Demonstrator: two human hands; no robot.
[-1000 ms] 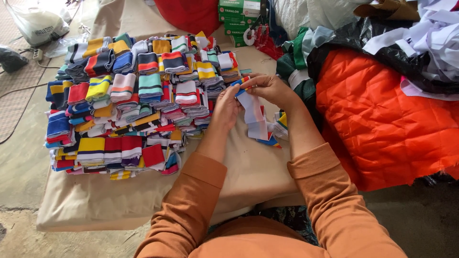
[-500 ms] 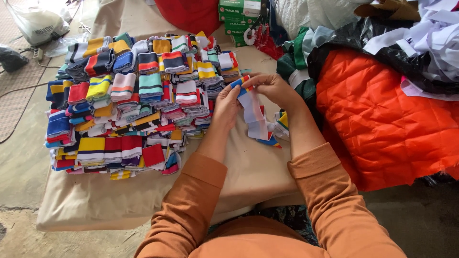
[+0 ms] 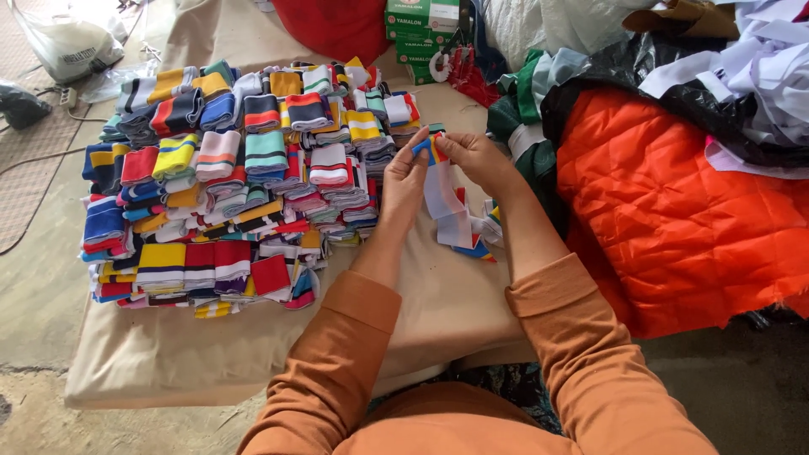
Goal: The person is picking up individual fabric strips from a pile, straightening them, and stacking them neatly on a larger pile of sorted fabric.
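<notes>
Both sets of fingertips pinch the top end of a striped knit band [image 3: 444,195]: the left hand [image 3: 404,181] grips it from the left, fingers pressed together and thumb behind, while the right hand [image 3: 480,158] closes thumb and forefinger on the blue, yellow and red edge from the right. The band hangs down from that pinch, its white and pale grey length draping toward the near side and touching a small heap of loose bands [image 3: 476,240] lying on the tan cloth [image 3: 438,312]. To do this well, I judge the two pinches should stay close together and level, so the coloured stripes line up edge to edge before any fold is pressed; pulling too wide would stretch the ribbing and skew the stripes. Letting the tail hang free, not dragged through the loose heap, would keep it from snagging a second piece. Just left of the hands sits the big stack of folded bands [image 3: 227,185], laid in rows with stripes showing, so a neat match in width looks worth aiming for. To the right, well apart, lies an orange quilted fabric [image 3: 674,211], and at the far edge stand green cardboard boxes [image 3: 421,25].
</notes>
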